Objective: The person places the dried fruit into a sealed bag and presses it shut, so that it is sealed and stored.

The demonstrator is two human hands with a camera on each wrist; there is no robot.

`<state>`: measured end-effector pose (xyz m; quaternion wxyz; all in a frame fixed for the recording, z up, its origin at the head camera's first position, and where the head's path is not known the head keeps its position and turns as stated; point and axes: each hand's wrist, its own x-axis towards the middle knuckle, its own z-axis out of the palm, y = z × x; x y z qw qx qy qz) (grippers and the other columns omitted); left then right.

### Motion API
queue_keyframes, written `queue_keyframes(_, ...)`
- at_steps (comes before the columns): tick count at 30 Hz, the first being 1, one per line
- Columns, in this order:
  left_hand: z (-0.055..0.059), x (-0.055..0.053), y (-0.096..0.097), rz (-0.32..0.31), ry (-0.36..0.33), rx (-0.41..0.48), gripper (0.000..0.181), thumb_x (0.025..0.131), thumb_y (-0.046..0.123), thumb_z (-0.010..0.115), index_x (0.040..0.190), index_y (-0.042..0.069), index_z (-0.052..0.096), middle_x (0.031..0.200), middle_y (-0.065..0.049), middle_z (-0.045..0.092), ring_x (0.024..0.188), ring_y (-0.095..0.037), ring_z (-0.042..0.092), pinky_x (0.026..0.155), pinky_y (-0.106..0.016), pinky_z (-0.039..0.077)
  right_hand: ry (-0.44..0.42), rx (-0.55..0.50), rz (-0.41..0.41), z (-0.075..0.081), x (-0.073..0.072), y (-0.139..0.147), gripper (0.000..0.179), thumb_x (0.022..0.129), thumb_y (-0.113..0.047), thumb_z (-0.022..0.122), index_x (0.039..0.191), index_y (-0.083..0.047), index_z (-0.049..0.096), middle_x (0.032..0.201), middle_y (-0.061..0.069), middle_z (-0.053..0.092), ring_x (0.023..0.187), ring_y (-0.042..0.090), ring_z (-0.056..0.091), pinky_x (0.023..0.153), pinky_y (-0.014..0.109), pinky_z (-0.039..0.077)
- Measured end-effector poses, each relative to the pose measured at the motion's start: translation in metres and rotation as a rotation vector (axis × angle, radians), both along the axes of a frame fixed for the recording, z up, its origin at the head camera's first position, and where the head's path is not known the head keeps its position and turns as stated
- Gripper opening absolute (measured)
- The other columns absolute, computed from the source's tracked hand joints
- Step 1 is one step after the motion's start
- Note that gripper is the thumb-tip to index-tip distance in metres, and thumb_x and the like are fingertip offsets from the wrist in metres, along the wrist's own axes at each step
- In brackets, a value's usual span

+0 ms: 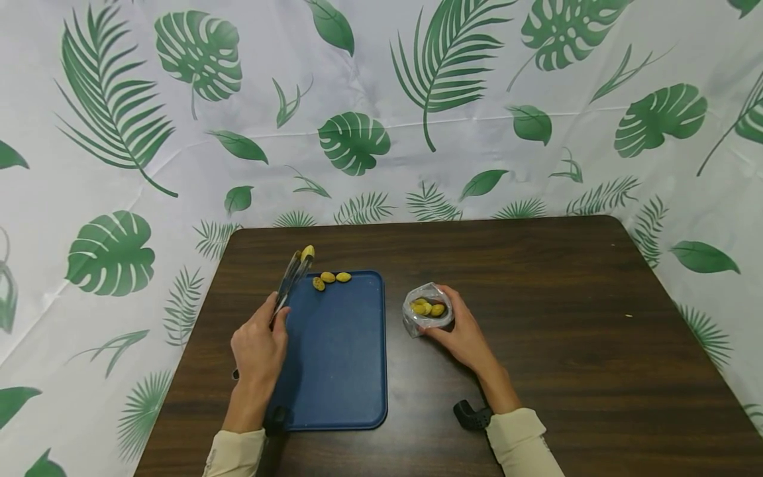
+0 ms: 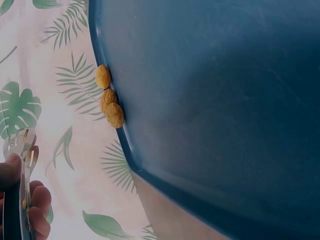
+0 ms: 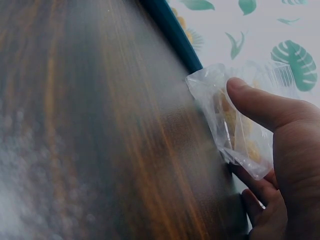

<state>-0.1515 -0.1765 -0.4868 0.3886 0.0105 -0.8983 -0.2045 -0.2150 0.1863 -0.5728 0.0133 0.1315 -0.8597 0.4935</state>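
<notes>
My left hand grips a pair of metal tongs above the left edge of the blue tray. A yellow oval piece, nut-like in shape, shows at the tongs' tips; how firmly it is held I cannot tell. Along the tray's far edge lie three similar wrinkled pieces, close together. To the right of the tray, my right hand holds a clear plastic bag with thumb and fingers around its side. The bag's mouth faces up, and several yellow pieces are inside.
Everything stands on a dark wood-grain table with rounded far corners. Behind it hangs a white cloth printed with green leaves. A small pale speck lies on the table's right part. Dark wrist-worn devices sit at both wrists.
</notes>
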Motion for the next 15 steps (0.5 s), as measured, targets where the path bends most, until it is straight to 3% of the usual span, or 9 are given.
queue_keyframes(15,0.007,0.000,0.013,-0.063,0.019,-0.046,0.035,0.080,0.017,0.074,0.111,0.000,0.068,0.095,-0.018,0.071,0.071,-0.038,0.068,0.054,-0.053,0.048,-0.006,0.013,-0.004,0.000,0.000,0.001,0.086,0.073,-0.049,0.076,0.142,-0.040,0.026,0.142,-0.002,0.040,0.129,0.024,0.040,0.103,0.060,0.030)
